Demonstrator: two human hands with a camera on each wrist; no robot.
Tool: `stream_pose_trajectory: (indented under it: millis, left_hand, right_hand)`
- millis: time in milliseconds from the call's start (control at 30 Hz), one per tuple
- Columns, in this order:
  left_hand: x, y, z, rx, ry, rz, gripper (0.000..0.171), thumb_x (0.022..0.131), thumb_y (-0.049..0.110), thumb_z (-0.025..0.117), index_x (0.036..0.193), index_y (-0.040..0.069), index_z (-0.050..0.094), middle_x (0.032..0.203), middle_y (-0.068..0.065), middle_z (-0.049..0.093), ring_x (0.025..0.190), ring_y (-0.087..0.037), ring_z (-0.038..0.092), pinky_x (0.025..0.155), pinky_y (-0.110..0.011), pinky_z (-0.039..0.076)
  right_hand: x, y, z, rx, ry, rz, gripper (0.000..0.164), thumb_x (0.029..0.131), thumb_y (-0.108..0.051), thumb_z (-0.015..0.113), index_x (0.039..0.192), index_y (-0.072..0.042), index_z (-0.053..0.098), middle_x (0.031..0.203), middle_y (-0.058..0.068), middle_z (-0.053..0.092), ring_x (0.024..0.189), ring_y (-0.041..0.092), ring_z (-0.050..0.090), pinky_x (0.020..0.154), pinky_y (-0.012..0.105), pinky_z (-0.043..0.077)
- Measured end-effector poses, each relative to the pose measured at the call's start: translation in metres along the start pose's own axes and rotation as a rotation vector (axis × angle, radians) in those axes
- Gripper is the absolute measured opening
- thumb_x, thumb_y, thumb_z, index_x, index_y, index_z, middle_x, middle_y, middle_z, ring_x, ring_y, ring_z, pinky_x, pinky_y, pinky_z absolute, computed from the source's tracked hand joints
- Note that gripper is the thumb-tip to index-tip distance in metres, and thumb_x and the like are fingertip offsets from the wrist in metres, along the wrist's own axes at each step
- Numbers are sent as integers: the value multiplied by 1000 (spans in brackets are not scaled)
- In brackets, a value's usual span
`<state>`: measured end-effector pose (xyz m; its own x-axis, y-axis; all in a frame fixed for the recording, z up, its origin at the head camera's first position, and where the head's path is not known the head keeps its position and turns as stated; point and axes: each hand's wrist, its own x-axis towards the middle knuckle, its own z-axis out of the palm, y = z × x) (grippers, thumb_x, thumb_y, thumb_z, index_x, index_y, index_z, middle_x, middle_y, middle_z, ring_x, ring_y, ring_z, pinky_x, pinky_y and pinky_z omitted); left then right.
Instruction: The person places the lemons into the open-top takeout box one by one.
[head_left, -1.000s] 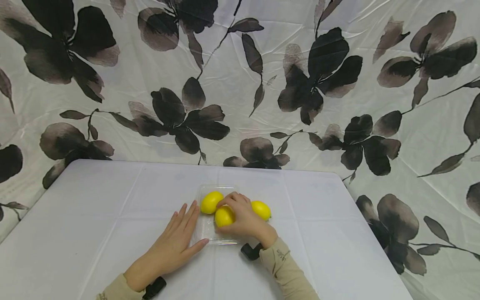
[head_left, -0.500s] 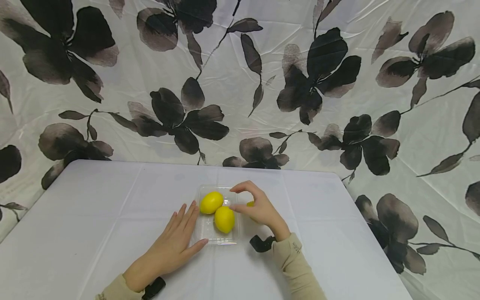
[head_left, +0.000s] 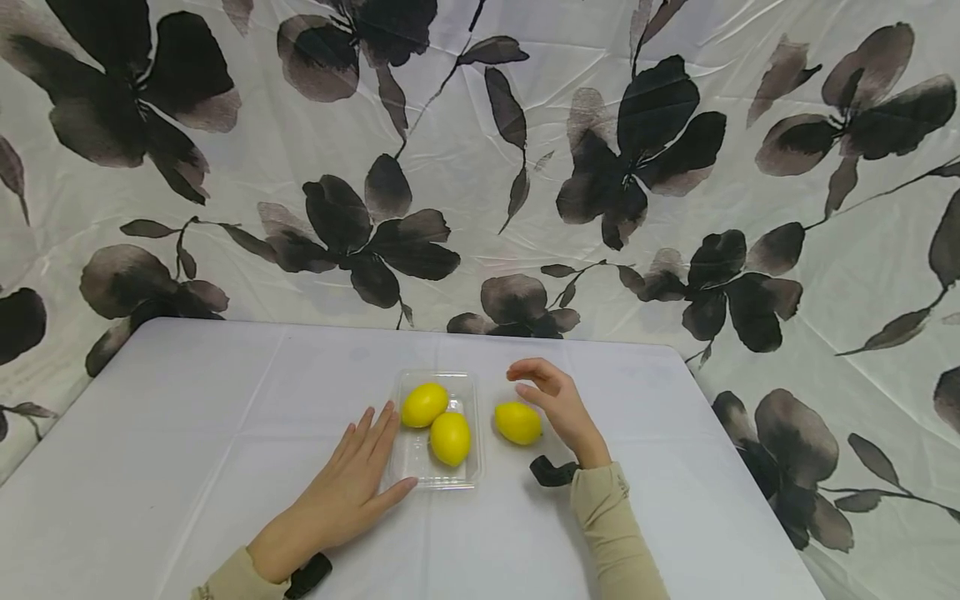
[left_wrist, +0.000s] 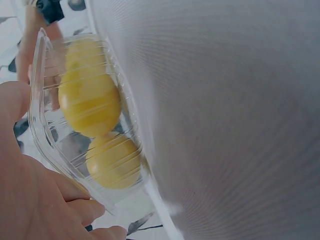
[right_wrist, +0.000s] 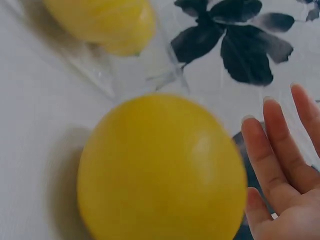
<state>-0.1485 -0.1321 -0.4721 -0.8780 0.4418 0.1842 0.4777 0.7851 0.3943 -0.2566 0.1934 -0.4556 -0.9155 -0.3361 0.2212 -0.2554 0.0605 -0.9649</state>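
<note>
Two yellow lemons lie in a clear plastic container (head_left: 412,467) at the table's middle: one lemon (head_left: 424,405) at the back left, the other lemon (head_left: 451,439) nearer the front. My left hand (head_left: 341,483) rests along the container's left side with fingers extended, its fingertips right at the rim. A third lemon (head_left: 517,423) sits on the tablecloth just right of the container. Over its right side hovers my right hand (head_left: 558,400), fingers loosely bent and holding nothing. In the right wrist view that lemon (right_wrist: 162,170) fills the middle, with the fingers (right_wrist: 282,135) off to its right.
A white cloth covers the table (head_left: 225,375), whose back edge meets a floral curtain (head_left: 480,167). Black wrist-worn devices show under both wrists, one device (head_left: 553,472) at the right and one device (head_left: 309,575) at the left.
My right hand has let go of the front lemon in the container and moved right, above the lemon on the cloth. My left hand has stayed in place.
</note>
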Motion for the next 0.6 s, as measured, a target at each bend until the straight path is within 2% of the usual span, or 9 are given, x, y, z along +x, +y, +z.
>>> stream_pose_trajectory:
  millis: [67,167,433,600]
  left_hand:
    - [0,0,0,0,1,2,89,99,58,47,156,-3,16,164,-17,10,149,-42,8,119,-59,10]
    - [-1,0,0,1,5,5,89,99,57,48,156,-4,17,164,-17,11,149,-42,9,119,-59,10]
    - [-1,0,-1,-3,9,9,88,99,57,48,156,-4,17,164,-18,11,149,-42,9,118,-59,11]
    - [-1,0,-1,-4,7,6,89,99,57,47,156,-3,17,164,-17,11,149,-42,9,119,-59,10]
  right_hand:
    - [-1,6,-2,12,12,28,32,96,-12,64,126,1,60,126,21,59,121,32,55,105,37,45]
    - [-3,14,-6,21,-15,44,34,96,-13,64,127,0,59,129,23,58,123,33,54,105,34,44]
    - [-6,34,-12,62,-203,1,41,96,-5,60,135,5,51,138,27,51,131,42,46,113,36,37]
    - [-9,38,-15,75,-295,5,53,88,3,62,139,6,47,143,27,47,136,43,39,113,31,35]
